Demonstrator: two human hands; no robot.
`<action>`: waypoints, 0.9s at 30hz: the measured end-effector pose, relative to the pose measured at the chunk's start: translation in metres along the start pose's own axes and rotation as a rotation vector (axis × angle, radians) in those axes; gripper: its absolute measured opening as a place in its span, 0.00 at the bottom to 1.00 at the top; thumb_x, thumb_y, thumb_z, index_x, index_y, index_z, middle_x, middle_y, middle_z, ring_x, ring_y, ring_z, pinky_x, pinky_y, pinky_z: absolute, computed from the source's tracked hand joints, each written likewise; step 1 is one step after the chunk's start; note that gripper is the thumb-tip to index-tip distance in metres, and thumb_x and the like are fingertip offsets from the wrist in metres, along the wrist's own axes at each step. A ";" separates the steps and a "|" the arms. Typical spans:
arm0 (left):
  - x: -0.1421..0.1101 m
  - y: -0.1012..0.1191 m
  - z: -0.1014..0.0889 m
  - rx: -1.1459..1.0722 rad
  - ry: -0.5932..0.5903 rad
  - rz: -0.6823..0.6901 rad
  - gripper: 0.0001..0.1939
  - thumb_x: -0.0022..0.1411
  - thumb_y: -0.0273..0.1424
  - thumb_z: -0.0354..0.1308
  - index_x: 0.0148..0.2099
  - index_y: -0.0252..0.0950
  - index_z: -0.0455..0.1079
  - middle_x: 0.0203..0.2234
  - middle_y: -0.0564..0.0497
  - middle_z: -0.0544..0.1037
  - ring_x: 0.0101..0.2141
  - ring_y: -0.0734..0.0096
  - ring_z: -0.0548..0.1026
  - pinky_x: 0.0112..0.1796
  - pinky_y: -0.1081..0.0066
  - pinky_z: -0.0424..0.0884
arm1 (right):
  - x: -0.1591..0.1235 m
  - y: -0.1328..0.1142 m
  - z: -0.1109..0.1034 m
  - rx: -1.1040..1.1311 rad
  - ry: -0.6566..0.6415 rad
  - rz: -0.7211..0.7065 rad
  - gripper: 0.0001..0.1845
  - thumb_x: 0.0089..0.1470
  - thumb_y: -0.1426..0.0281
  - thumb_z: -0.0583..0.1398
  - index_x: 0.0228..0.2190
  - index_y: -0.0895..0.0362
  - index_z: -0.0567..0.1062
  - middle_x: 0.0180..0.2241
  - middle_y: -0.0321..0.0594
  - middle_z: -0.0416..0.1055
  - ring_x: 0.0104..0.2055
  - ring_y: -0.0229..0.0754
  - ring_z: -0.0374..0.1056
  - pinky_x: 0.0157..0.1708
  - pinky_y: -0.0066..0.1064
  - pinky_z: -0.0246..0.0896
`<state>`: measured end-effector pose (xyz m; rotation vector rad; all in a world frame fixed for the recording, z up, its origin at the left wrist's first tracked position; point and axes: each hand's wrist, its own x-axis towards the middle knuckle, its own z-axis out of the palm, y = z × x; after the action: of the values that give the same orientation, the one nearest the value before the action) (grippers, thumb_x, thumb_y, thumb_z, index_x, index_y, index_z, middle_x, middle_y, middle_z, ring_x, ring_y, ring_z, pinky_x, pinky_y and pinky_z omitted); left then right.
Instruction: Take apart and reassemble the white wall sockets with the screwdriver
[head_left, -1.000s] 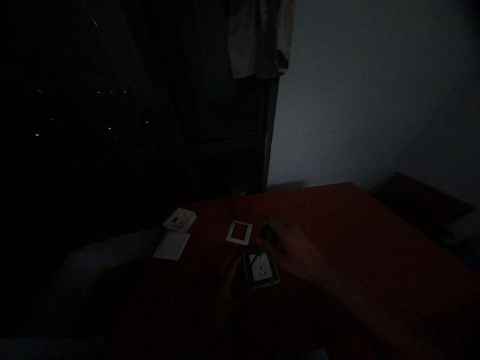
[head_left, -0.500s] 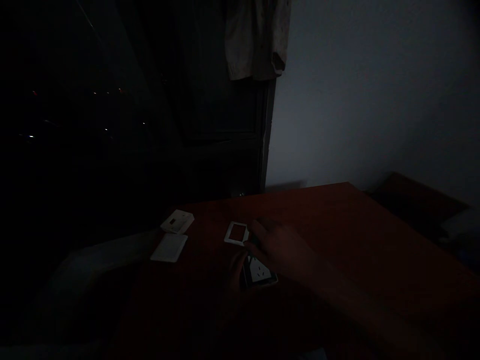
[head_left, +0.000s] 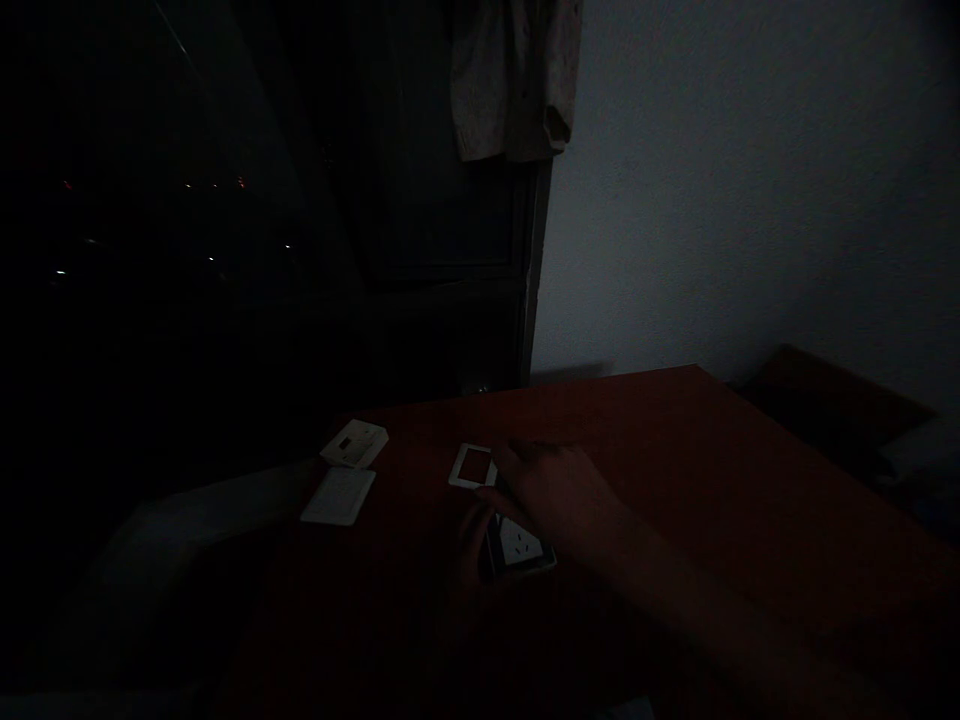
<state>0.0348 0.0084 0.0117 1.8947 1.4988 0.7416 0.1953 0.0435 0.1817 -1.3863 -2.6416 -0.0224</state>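
In dim light a wall socket (head_left: 521, 547), with a white face and a dark surround, sits low in the middle of the view. My left hand (head_left: 471, 548) grips it from the left side, fingers curled along its edge. Over the socket's far edge is my right hand (head_left: 559, 492), its fingers bent together in a pinch. Whatever lies between those fingers is too dark to make out. Just beyond them a white square frame (head_left: 459, 478) lies on the table, its right side partly covered by my right hand.
To the left on the reddish-brown table (head_left: 637, 410) lie a white box-shaped piece (head_left: 364, 447) and a flat white plate (head_left: 337, 497). A dark window (head_left: 247, 230) is behind, with cloth (head_left: 502, 90) hanging beside a pale wall (head_left: 720, 190).
My right hand has shifted slightly and its fingers have turned a little over the socket's far edge. My left hand and the socket have hardly moved.
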 end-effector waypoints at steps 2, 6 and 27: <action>-0.001 0.002 -0.001 0.002 0.004 -0.014 0.16 0.66 0.36 0.54 0.54 0.38 0.65 0.52 0.46 0.70 0.47 0.62 0.72 0.46 0.56 0.71 | 0.002 -0.005 -0.001 -0.020 -0.012 0.015 0.24 0.63 0.52 0.46 0.40 0.57 0.71 0.34 0.47 0.76 0.31 0.47 0.74 0.24 0.30 0.59; -0.002 0.004 0.000 0.007 0.006 -0.035 0.15 0.66 0.36 0.55 0.53 0.37 0.66 0.50 0.46 0.71 0.45 0.63 0.73 0.44 0.58 0.72 | 0.009 -0.011 -0.001 0.002 -0.029 0.035 0.24 0.63 0.53 0.47 0.38 0.57 0.73 0.33 0.48 0.77 0.31 0.47 0.74 0.25 0.31 0.60; -0.001 -0.004 0.002 -0.021 0.019 -0.039 0.16 0.66 0.36 0.55 0.54 0.38 0.65 0.53 0.46 0.69 0.48 0.61 0.71 0.47 0.56 0.70 | 0.008 0.009 -0.011 0.104 -0.085 -0.123 0.13 0.60 0.64 0.54 0.44 0.56 0.71 0.39 0.47 0.77 0.39 0.47 0.74 0.33 0.32 0.62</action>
<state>0.0341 0.0077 0.0073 1.8425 1.5291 0.7575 0.1994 0.0540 0.1934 -1.2166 -2.7506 0.1614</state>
